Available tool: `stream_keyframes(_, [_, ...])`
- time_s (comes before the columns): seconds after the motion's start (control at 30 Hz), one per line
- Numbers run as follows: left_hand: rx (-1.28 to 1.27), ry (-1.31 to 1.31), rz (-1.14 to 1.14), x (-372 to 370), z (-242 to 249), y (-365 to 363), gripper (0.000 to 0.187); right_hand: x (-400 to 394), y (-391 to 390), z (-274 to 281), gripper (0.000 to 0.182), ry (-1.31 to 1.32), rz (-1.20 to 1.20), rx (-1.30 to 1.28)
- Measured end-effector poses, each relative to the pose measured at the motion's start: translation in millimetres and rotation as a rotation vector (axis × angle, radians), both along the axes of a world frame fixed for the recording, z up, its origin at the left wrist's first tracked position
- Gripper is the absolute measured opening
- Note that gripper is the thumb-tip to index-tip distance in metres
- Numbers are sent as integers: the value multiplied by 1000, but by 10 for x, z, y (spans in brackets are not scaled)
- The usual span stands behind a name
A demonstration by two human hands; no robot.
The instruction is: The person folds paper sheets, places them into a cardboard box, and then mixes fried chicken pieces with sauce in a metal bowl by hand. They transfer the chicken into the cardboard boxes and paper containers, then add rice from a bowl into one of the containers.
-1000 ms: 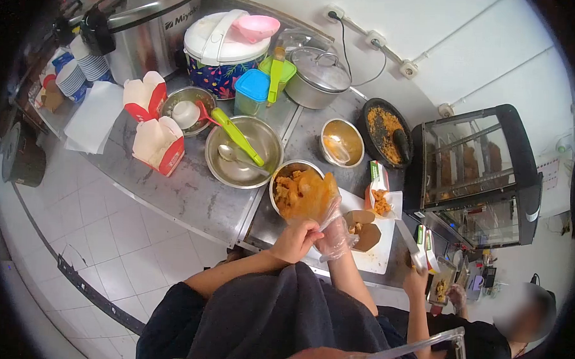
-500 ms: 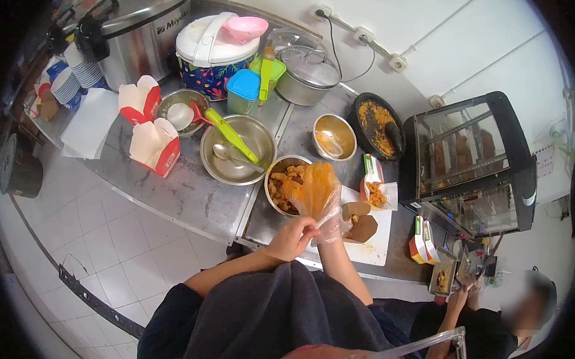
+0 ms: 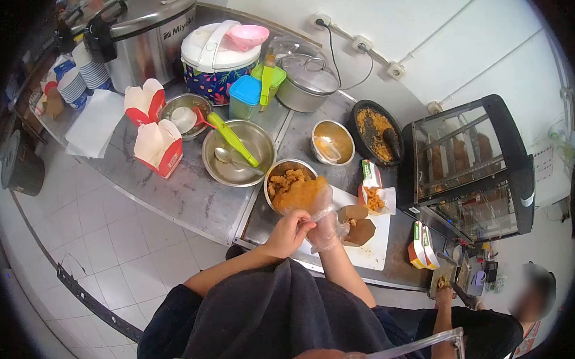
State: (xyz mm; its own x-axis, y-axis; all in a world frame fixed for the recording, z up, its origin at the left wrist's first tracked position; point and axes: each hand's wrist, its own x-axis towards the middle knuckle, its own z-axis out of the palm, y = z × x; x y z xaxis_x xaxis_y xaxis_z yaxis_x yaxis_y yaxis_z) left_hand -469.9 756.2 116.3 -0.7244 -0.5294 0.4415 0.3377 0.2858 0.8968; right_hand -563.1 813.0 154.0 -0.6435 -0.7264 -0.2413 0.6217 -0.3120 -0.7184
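while both hands meet just in front of the person's dark apron, the left hand (image 3: 290, 232) is closed in a pinch on the cuff of a thin plastic glove (image 3: 312, 202) smeared orange with sauce. the right hand (image 3: 325, 231) sits inside that glove, fingers pointing up and away; whether they are curled or straight i cannot tell through the crumpled plastic. the glove's loose upper part hangs over the near rim of a steel bowl of fried chicken pieces (image 3: 282, 179) on the metal surface (image 3: 192, 198).

just right of the hands a brown paper box (image 3: 357, 225) stands open on a white cutting board (image 3: 374, 249), with a small green-and-white carton of fried pieces (image 3: 374, 194) behind it. to the left lie a wide steel bowl holding a spoon and green-handled tongs (image 3: 238, 154), and two red-and-white takeaway boxes (image 3: 151, 130). farther back stand a floral rice cooker (image 3: 217, 57), a lidded pot (image 3: 307, 82), a bowl of sauce (image 3: 333, 142) and a dark mortar (image 3: 379, 129). a glass warming case (image 3: 468, 167) stands at the right, and beside it another person's hand (image 3: 445, 287) touches a small tray.
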Motion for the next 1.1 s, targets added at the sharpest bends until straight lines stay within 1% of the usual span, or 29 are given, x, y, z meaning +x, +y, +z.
stream_keyframes(0.03, [-52, 15, 47, -14, -10, -14, 29, -4, 38, -54, 47, 22, 39, 23])
stream_keyframes(0.07, [-50, 16, 51, -28, -15, -21, 29, -68, 91, -246, 47, 22, 43, 25])
stream_keyframes(0.13, [-7, 29, 75, -47, -23, -34, 28, -244, 176, -717, 41, 239, -115, 286])
stream_keyframes(0.17, [-6, 27, 75, -48, -18, -37, 28, -262, 164, -754, 41, 238, -114, 288])
stream_keyframes(0.23, [12, 6, 47, -53, -7, -31, 27, -308, 147, -824, 30, 146, -298, 382])
stream_keyframes(0.27, [17, 4, 46, -59, -7, -23, 27, -309, 136, -790, 30, 144, -299, 387])
stream_keyframes(0.33, [-6, 24, 20, -80, -5, -15, 27, -261, 79, -563, 32, 37, -350, 264])
stream_keyframes(0.37, [-4, 25, 20, -87, -4, -11, 27, -197, 59, -370, 32, 38, -351, 266])
stream_keyframes(0.43, [-63, 44, 10, -96, -3, -5, 27, -51, 19, 34, 42, 29, -129, 8])
stream_keyframes(0.47, [-61, 43, 11, -93, 4, 4, 27, -23, 3, 101, 42, 28, -128, 10])
stream_keyframes(0.5, [-25, 51, -12, -92, 17, 18, 25, 0, -11, 147, 47, -23, -150, 7])
stream_keyframes(0.53, [10, 62, -35, -96, 27, 26, 24, 3, -19, 169, 52, -73, -171, 2])
stream_keyframes(0.57, [10, 63, -35, -103, 22, 31, 24, -16, -7, 181, 52, -72, -171, 1])
stream_keyframes(0.63, [-93, 94, -73, -103, 2, 57, 26, -58, 47, 205, 54, -108, 3, -3])
stream_keyframes(0.73, [-20, 108, -113, -80, 53, 71, 26, -83, -3, 216, 54, -116, -25, -27])
stream_keyframes(0.77, [-21, 109, -116, -85, 49, 78, 26, -87, -31, 215, 53, -123, -38, -36])
stream_keyframes(0.83, [-111, 129, -89, -87, 35, 75, 25, -90, -117, 208, 53, -136, -60, -56])
stream_keyframes(0.97, [-70, 116, -87, -55, 27, 83, 25, -125, -311, 242, 52, -152, -83, -84])
stream_keyframes(1.03, [-54, 163, -110, -46, -41, 105, 23, -105, -380, 310, 47, -277, -53, -15])
stream_keyframes(1.07, [-53, 159, -108, -37, -39, 108, 23, -161, -360, 161, 47, -281, -51, -14])
stream_keyframes(1.1, [-67, 216, -107, -40, -25, 104, 24, -272, -331, -95, 44, -179, -2, 2])
